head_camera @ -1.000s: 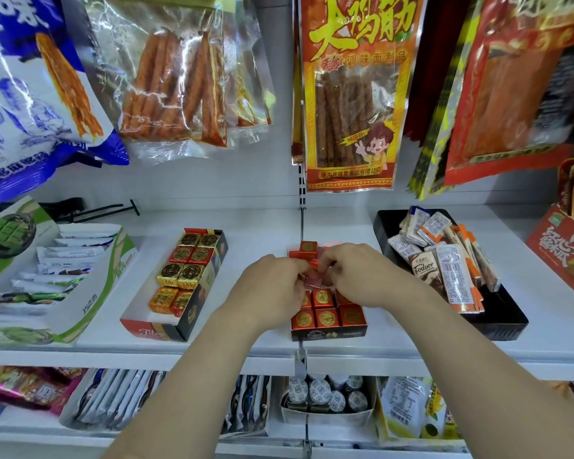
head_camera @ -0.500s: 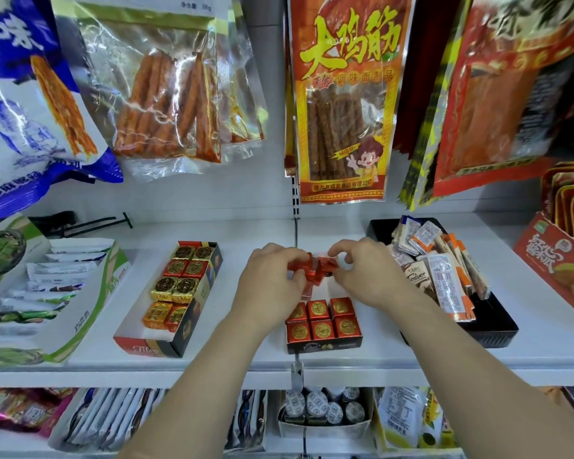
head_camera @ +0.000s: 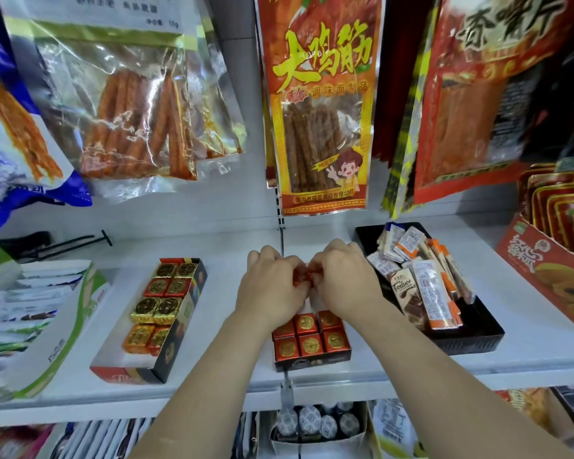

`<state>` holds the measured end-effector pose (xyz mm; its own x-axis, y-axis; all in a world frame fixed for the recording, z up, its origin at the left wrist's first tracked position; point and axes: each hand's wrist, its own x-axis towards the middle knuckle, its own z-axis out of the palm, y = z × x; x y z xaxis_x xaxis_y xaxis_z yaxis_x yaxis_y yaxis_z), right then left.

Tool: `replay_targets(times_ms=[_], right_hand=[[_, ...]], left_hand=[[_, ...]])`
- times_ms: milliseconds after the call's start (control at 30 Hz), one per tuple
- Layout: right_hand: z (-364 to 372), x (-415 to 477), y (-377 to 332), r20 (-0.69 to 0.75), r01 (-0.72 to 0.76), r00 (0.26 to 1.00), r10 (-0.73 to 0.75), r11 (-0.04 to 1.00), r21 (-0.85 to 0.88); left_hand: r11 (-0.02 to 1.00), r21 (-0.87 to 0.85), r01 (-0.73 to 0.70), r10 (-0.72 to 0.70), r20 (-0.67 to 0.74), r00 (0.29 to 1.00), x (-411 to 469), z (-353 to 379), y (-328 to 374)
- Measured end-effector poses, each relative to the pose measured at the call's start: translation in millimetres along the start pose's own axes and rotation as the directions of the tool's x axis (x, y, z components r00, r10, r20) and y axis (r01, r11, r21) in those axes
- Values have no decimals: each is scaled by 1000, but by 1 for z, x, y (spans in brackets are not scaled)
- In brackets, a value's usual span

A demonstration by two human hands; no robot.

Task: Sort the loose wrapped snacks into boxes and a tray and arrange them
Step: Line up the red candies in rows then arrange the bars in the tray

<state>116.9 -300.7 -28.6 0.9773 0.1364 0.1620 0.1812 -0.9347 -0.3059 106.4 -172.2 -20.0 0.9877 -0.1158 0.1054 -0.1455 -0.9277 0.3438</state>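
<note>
My left hand (head_camera: 270, 286) and my right hand (head_camera: 343, 283) meet over the back part of a small dark box (head_camera: 312, 361) on the white shelf. Together they pinch red wrapped snacks (head_camera: 303, 279) between their fingertips. Two rows of red-and-gold wrapped squares (head_camera: 310, 336) fill the front of that box. Left of it a longer box (head_camera: 136, 372) holds gold, red and orange wrapped squares (head_camera: 161, 301). On the right a black tray (head_camera: 471, 339) carries several white and orange snack bars (head_camera: 428, 276).
Large hanging snack bags (head_camera: 322, 104) crowd the space above the shelf. A white and green carton (head_camera: 40, 326) of sachets lies at the left, a red carton (head_camera: 550, 270) at the right. Black hooks (head_camera: 63, 243) rest at the shelf's back left. A lower shelf holds more goods (head_camera: 315, 422).
Both hands lifted red snacks off the small box and drew closer together toward its back. The camera view shifted down slightly.
</note>
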Motion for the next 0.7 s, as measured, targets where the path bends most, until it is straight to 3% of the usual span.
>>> replay_targets(times_ms=[167, 500, 700], right_hand=[[3, 1, 3, -13, 85, 996, -85, 996, -13], [10, 4, 1, -30, 47, 999, -45, 996, 76], [2, 9, 8, -76, -16, 996, 43, 944, 330]], left_hand=[[999, -33, -28, 27, -22, 999, -1, -2, -3], [997, -53, -64, 60, -80, 995, -4, -1, -7], [990, -109, -88, 76, -111, 991, -2, -2, -4]])
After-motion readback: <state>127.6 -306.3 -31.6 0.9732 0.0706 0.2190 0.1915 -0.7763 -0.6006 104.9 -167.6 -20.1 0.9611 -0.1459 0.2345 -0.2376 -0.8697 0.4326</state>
